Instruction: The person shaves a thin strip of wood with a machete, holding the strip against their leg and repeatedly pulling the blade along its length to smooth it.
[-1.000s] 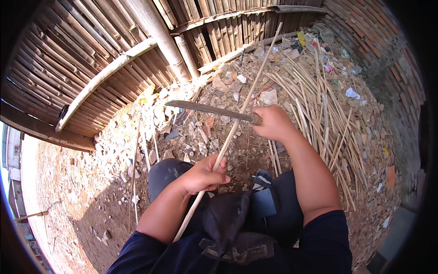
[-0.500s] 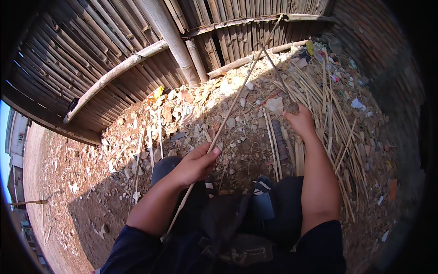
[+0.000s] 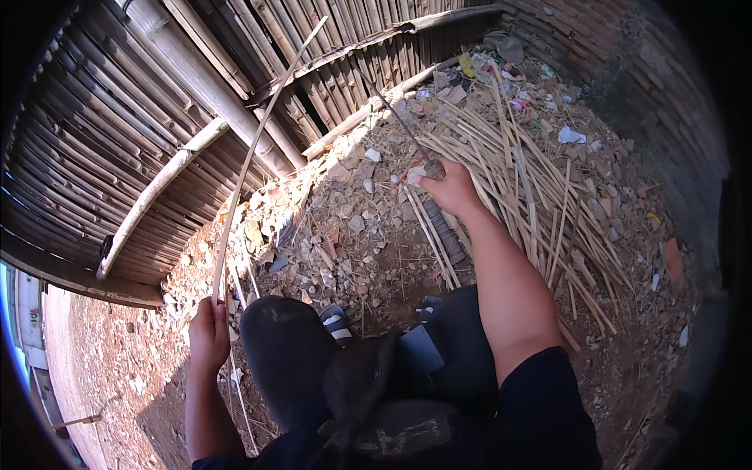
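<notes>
My left hand (image 3: 208, 333) is closed around the lower part of a long bamboo strip (image 3: 249, 157), beside my knee. The strip rises steeply, and its tip crosses in front of the bamboo wall. My right hand (image 3: 454, 190) grips the stubby handle of a long-bladed knife (image 3: 394, 115). Its thin dark blade points away to the upper left, apart from the strip. Just right of that hand spreads a pile of split bamboo strips (image 3: 533, 205). Under my right forearm lies a dark ribbed cylinder (image 3: 445, 233), with pale strips (image 3: 429, 235) alongside.
A slatted bamboo wall (image 3: 110, 133) with a thick pole (image 3: 200, 78) stands in front. Brickwork (image 3: 587, 39) rises at the far right. Stones and litter (image 3: 356, 223) cover the ground. My sandalled feet (image 3: 337, 323) are between my knees.
My left hand has moved left and down to the strip's lower part, and the strip has swung away from the blade. The whole view has shifted; my right hand keeps hold of the knife.
</notes>
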{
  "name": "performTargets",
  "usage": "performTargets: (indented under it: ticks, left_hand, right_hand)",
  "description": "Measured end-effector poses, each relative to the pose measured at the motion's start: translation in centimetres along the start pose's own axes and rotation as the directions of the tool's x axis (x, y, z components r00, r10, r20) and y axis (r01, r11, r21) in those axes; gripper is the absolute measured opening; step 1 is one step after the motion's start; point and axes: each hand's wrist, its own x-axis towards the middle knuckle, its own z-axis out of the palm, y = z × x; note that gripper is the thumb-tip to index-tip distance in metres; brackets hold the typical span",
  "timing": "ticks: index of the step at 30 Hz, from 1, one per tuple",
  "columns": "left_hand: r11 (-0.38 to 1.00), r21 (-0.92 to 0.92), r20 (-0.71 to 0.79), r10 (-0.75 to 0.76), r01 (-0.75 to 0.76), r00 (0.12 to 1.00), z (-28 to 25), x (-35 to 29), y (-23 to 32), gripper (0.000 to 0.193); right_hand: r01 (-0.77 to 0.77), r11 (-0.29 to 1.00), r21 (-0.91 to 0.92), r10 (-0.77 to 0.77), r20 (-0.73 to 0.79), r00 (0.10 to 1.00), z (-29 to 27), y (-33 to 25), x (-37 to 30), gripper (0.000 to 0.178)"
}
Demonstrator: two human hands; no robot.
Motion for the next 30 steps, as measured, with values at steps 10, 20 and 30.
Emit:
performTargets:
  ticks: [10, 20, 30]
  left_hand:
    - [0.953, 0.276, -0.052, -0.116, 0.126, 0.992, 4.1, -10.2, -12.6, 0.019]
    - [0.892, 0.276, 0.024, -0.38, 0.359, 0.925, 9.3, -24.2, -20.2, 0.026]
    - [0.864, 0.19, 0.132, -0.493, 0.467, 0.86, 13.3, -27.7, -21.0, 0.026]
  right_hand:
    - [-0.116, 0.975, 0.188, 0.106, 0.063, 0.992, -0.4, 0.3, -0.4, 0.038]
    - [-0.231, 0.918, 0.323, 0.216, 0.082, 0.973, 0.0, 0.7, -0.2, 0.023]
    - [-0.223, 0.941, 0.255, 0.211, 0.074, 0.975, 0.7, 1.9, 0.0, 0.022]
